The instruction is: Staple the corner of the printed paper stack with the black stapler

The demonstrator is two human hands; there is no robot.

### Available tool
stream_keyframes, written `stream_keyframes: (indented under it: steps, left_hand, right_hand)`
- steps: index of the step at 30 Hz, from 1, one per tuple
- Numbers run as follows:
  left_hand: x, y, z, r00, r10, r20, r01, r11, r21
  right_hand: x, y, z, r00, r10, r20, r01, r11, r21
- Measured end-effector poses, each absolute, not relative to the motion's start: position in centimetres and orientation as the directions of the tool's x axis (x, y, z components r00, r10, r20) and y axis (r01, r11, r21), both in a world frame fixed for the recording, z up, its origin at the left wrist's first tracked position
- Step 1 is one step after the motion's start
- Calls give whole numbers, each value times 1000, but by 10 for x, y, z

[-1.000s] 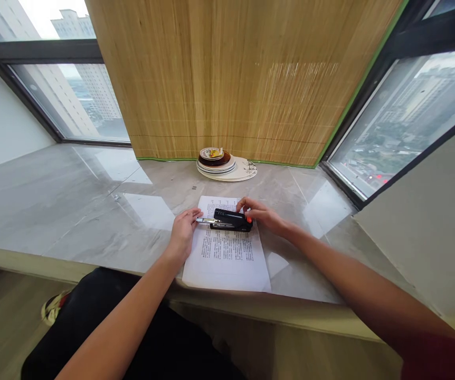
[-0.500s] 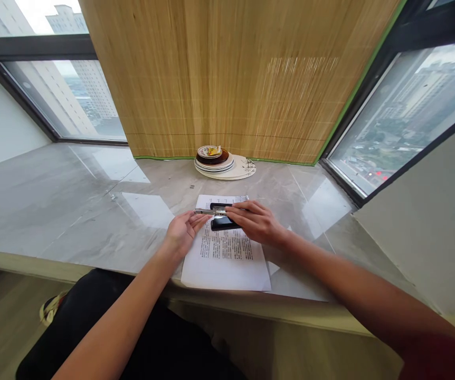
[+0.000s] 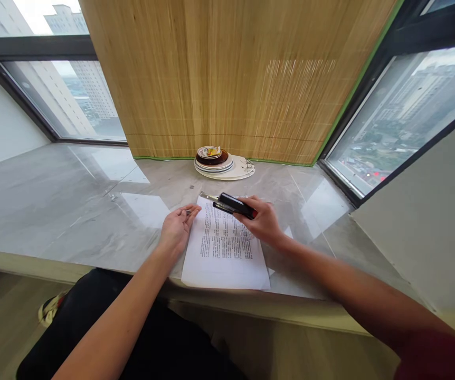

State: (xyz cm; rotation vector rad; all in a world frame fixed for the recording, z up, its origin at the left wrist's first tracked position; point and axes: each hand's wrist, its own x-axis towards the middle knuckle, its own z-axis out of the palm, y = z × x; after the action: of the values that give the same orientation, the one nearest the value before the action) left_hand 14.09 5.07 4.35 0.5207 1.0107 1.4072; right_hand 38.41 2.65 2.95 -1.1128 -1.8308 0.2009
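Observation:
My right hand [image 3: 262, 220] is closed around the rear of a black stapler [image 3: 235, 205], held above the printed sheets. The stapler's metal part [image 3: 208, 196] sticks out at its front end, pointing left. At the left edge of the papers [image 3: 225, 272], my left hand [image 3: 177, 226] is closed in a pinch, apart from the stapler. Between its fingertips is a small grey strip [image 3: 188, 212], too small to name surely. The white sheets carry dark printed text and lie at the front edge of the stone ledge.
A stack of plates [image 3: 214, 167] with an oval white plate [image 3: 245, 168] stands behind the papers, against a bamboo blind [image 3: 227, 79]. Small bits [image 3: 113, 198] lie on the grey ledge [image 3: 73, 211] to the left. Windows flank both sides.
The stapler has turned from lying level between both hands to a slant, its metal end pointing up-left. My left hand has drawn away from it, slightly left.

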Motion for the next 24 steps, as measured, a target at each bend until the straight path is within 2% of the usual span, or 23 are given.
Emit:
stream_keyframes:
  steps: [1, 3, 5, 7, 8, 10, 12, 14, 16, 18, 24]
  left_hand:
    - [139, 51, 44, -166, 963, -214, -535, 94, 839]
    - [136, 52, 44, -190, 977, -100, -484, -5, 875]
    - [133, 52, 45, -158, 987, -7, -421, -61, 905]
    - [133, 49, 46, -103, 992, 70, -354, -103, 930]
    - [134, 47, 48, -72, 991, 111, -317, -129, 940]
    - [137, 39, 51, 4, 982, 190, -238, -183, 954]
    - [141, 30, 55, 117, 968, 223, -161, -203, 966]
    - [148, 21, 58, 247, 948, 199, -109, -177, 978]
    - [156, 13, 58, 340, 928, 153, -90, -130, 987]
    - [163, 7, 57, 381, 917, 115, -97, -84, 992]
    - [170, 2, 54, 413, 905, 103, -95, -70, 993]
  right_hand:
    - [383, 27, 29, -97, 838, 538, 547, 496, -674]
    - [382, 27, 28, -126, 921, 369, 478, 382, -791]
    - [382, 28, 25, -182, 942, 281, 490, 335, -805]
    - [381, 28, 23, -220, 941, 259, 541, 338, -770]
    - [381, 28, 23, -227, 930, 289, 565, 367, -739]
    - [379, 25, 27, -216, 866, 451, 592, 483, -645]
    - [376, 18, 34, -189, 706, 682, 586, 638, -499]
    - [371, 11, 41, -238, 523, 819, 536, 773, -338]
    - [366, 4, 46, -321, 396, 860, 464, 858, -222]
    - [363, 0, 46, -366, 326, 872, 412, 897, -162]
    - [361, 1, 46, -334, 277, 901, 327, 931, -165]
